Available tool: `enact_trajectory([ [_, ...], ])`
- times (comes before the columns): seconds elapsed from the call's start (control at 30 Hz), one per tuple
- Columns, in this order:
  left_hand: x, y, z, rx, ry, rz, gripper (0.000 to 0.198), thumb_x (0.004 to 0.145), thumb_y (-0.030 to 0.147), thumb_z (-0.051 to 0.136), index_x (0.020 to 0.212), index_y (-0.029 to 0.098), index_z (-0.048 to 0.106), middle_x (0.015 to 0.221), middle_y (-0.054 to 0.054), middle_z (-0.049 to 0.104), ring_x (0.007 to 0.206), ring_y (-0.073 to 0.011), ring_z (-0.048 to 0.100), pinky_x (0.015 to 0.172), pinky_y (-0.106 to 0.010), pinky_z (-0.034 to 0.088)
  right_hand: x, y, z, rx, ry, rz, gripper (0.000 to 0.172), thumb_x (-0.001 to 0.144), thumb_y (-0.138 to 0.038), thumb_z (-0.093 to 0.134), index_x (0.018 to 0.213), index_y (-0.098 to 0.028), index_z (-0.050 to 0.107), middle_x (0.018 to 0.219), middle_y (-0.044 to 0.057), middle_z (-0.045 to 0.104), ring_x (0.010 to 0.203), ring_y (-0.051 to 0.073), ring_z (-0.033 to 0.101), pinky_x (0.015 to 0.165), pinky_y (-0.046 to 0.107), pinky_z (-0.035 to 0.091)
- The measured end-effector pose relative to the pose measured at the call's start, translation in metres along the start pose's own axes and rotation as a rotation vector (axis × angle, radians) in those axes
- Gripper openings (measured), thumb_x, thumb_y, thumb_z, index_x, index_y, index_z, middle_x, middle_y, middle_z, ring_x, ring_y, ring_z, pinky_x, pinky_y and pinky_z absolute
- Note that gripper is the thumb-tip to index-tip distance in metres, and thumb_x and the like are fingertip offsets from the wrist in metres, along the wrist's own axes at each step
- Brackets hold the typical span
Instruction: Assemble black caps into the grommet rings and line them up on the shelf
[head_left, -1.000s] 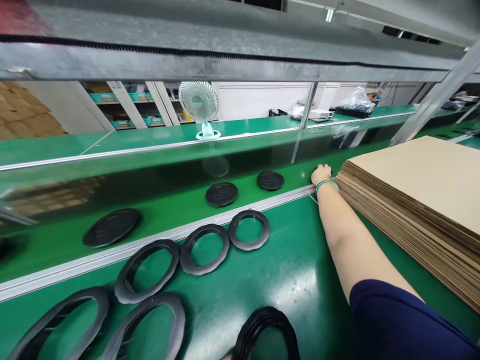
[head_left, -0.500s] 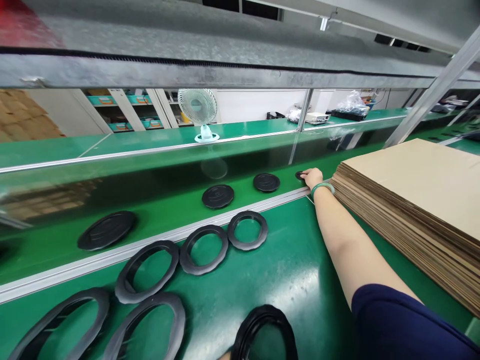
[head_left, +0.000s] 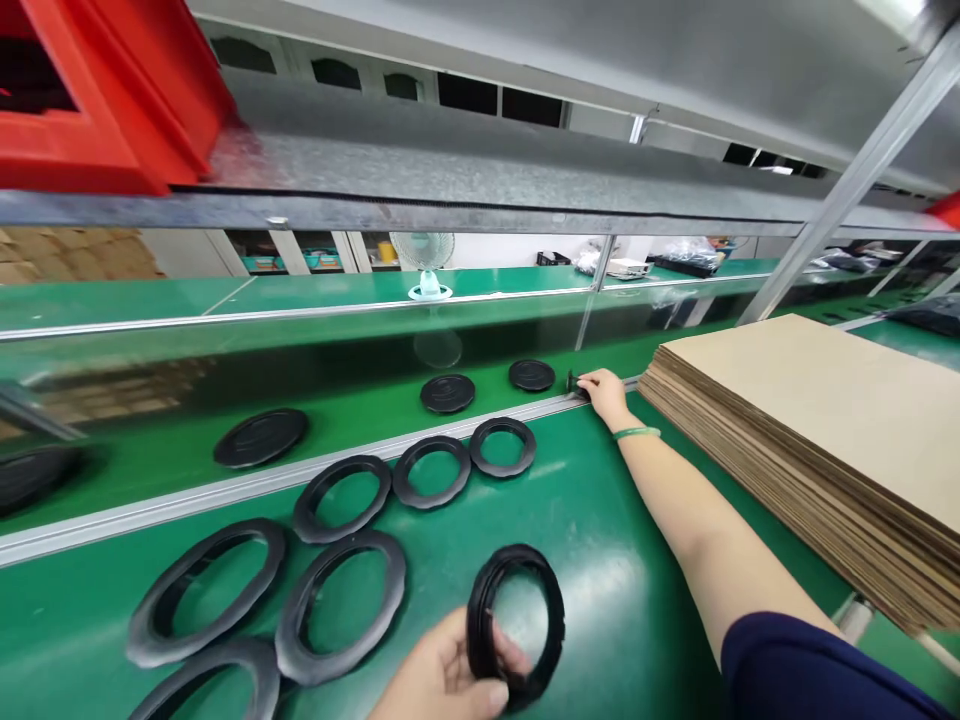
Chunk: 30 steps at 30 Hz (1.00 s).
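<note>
At the far left, a red crate [head_left: 97,95] sits on the overhead shelf, and below it the green belt [head_left: 150,465] carries black discs, one at mid-left [head_left: 260,437], then two more further right [head_left: 448,393] [head_left: 532,375]. On the near side of the belt's metal rail [head_left: 225,490], flat black rings [head_left: 341,497] lie in a loose row on the green worktop [head_left: 600,530], the nearest ones large at lower left [head_left: 206,590].

Low in the middle, the left hand [head_left: 442,680] holds a black ring [head_left: 516,625] upright just above the worktop, fingers curled round its lower rim in a closed grip. Further right and far, the right hand [head_left: 604,392] reaches to the belt's edge, its fingertips pinched on a small dark part [head_left: 576,384] right at the rail; a green bangle [head_left: 636,433] sits on the wrist. At the far right stands a tall stack of cardboard sheets [head_left: 817,420].

By my reading, the step in hand is fetching a disc off the belt to pair with the held ring. The next move would call for a firm hold on that part, drawing it clear of the rail and bringing it level to the ring.
</note>
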<state>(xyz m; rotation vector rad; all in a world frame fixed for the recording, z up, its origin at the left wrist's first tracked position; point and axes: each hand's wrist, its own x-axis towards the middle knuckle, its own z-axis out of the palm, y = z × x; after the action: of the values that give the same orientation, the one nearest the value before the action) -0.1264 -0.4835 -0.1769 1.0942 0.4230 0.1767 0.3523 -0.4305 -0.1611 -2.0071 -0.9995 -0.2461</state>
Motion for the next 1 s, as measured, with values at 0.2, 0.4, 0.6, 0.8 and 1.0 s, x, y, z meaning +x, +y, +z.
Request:
enact_trajectory([
  [0.2, -0.004, 0.023, 0.004, 0.136, 0.185, 0.088, 0.039, 0.071, 0.032, 0.083, 0.097, 0.016, 0.060, 0.107, -0.013, 0.073, 0.106, -0.0286, 0.070, 0.100, -0.044, 0.050, -0.098, -0.074, -0.011, 0.208, -0.017, -0.109, 0.017, 0.088, -0.027, 0.063, 0.085, -0.016, 0.075, 0.090, 0.009, 0.071, 0.086, 0.022, 0.066, 0.081, 0.036, 0.054],
  [0.4, -0.004, 0.027, 0.005, 0.299, 0.405, 0.190, 0.042, 0.073, 0.026, 0.078, 0.102, 0.018, 0.049, 0.104, -0.012, 0.074, 0.096, -0.0254, 0.071, 0.089, -0.044, 0.056, -0.193, -0.162, -0.033, 0.388, -0.189, -0.478, 0.011, 0.091, -0.027, 0.066, 0.089, -0.022, 0.075, 0.087, 0.005, 0.069, 0.087, 0.021, 0.062, 0.082, 0.039, 0.053],
  [0.6, -0.002, 0.022, 0.001, 0.290, 0.439, 0.188, 0.053, 0.072, 0.021, 0.078, 0.114, 0.016, 0.047, 0.106, -0.010, 0.070, 0.098, -0.0244, 0.069, 0.084, -0.040, 0.057, -0.238, -0.193, -0.041, 0.328, -0.260, -0.753, 0.016, 0.097, -0.017, 0.055, 0.098, -0.016, 0.071, 0.088, 0.008, 0.067, 0.085, 0.021, 0.059, 0.077, 0.037, 0.052],
  [0.8, -0.001, 0.024, 0.007, 0.269, 0.518, 0.171, 0.056, 0.067, 0.019, 0.081, 0.113, 0.018, 0.050, 0.114, -0.007, 0.067, 0.104, -0.0231, 0.066, 0.091, -0.039, 0.055, -0.243, -0.188, -0.033, 0.303, -0.288, -0.799, 0.018, 0.099, -0.018, 0.051, 0.097, -0.016, 0.069, 0.082, 0.007, 0.063, 0.077, 0.020, 0.056, 0.072, 0.034, 0.052],
  [1.0, 0.000, 0.025, 0.010, 0.213, 0.542, 0.135, 0.058, 0.064, 0.020, 0.083, 0.111, 0.019, 0.048, 0.112, -0.006, 0.067, 0.107, -0.0225, 0.067, 0.095, -0.039, 0.056, -0.242, -0.190, -0.042, 0.253, -0.311, -0.852, 0.019, 0.098, -0.018, 0.052, 0.094, -0.015, 0.070, 0.080, 0.008, 0.061, 0.072, 0.019, 0.055, 0.065, 0.033, 0.051],
])
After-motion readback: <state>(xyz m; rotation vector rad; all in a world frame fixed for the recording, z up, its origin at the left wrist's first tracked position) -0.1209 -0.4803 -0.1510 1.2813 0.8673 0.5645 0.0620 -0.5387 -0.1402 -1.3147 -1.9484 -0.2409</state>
